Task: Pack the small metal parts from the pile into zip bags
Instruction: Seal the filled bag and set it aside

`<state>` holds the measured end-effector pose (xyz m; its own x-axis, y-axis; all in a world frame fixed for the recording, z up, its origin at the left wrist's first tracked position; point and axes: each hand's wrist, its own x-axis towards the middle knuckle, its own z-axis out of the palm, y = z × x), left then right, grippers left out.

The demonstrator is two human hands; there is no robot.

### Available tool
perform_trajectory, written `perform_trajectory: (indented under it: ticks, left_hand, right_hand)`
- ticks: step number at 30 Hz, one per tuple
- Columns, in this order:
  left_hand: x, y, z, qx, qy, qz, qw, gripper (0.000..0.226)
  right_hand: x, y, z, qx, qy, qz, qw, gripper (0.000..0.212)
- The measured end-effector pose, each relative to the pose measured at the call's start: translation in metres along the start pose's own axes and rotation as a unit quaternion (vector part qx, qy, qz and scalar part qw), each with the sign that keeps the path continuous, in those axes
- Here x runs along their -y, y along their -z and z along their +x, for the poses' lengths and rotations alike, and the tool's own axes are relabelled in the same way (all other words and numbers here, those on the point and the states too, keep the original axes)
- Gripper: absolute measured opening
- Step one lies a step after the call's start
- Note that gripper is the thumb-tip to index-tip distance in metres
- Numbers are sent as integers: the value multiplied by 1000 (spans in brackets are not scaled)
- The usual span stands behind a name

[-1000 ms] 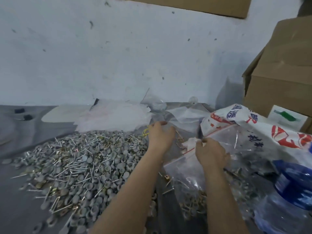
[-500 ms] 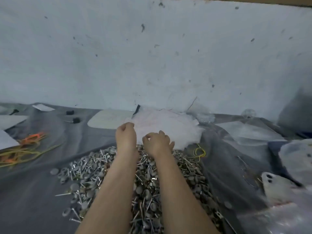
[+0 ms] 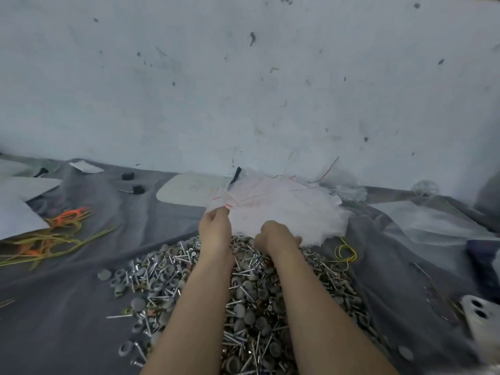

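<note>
Head view: screws (image 3: 162, 269), axes every way

In the middle, on the cloth (image 3: 67, 307), a pile of metal parts (image 3: 189, 288). Just behind it, before the wall (image 3: 243, 90), a stack of zip bags (image 3: 284, 209) overlapping the pile's far edge. Left hand (image 3: 215, 228) at the stack's left corner, right hand (image 3: 276, 236) at its near edge. Far left, a tangle of bands (image 3: 54, 234) beside sheets of paper (image 3: 16, 212). Right of the pile, a wire loop (image 3: 345, 253).
</note>
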<state>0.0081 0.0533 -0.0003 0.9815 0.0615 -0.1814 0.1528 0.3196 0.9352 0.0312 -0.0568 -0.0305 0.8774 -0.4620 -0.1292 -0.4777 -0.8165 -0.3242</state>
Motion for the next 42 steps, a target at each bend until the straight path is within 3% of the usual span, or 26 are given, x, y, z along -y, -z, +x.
perform_trajectory:
  ticks: [3,8,13,19,27,29,31,34,38,42]
  left_hand:
    - [-5,5,-4,-3,-6,3,1000,26]
    - [-8,2,-7,-3,3,4,1000,12]
    - [0,-2,-1,16,-13,19,1000,33]
    - [10,-3,16,12,1,28,1000,35]
    - [19,-5,29,13,3,29,1000,32]
    - [21,-5,29,12,0,32,999,33]
    - [21,-4,28,19,-1,26,999,34]
    - [15,-2,21,31,-13,-4,999,33]
    - [-4,6,-10,88,-5,-99,991,23]
    - [-18,28,-58,155,-9,-125,980,30]
  right_hand:
    - [-2,-1,-7,-13,-4,-10,1000,39]
    - [-5,0,-9,23,1,27,999,37]
    - [-7,-6,-1,-40,-5,-37,998,44]
    - [-2,-11,21,44,-27,-7,999,69]
    - [1,-14,33,42,-56,14,997,70]
    - [0,-14,30,-31,-30,24,999,65]
    - [0,-7,25,-163,24,90,982,46]
    - [2,13,10,-274,109,307,905,18]
    - [6,44,-39,-239,211,440,840,21]
    - [-6,41,-112,-187,289,368,864,41]
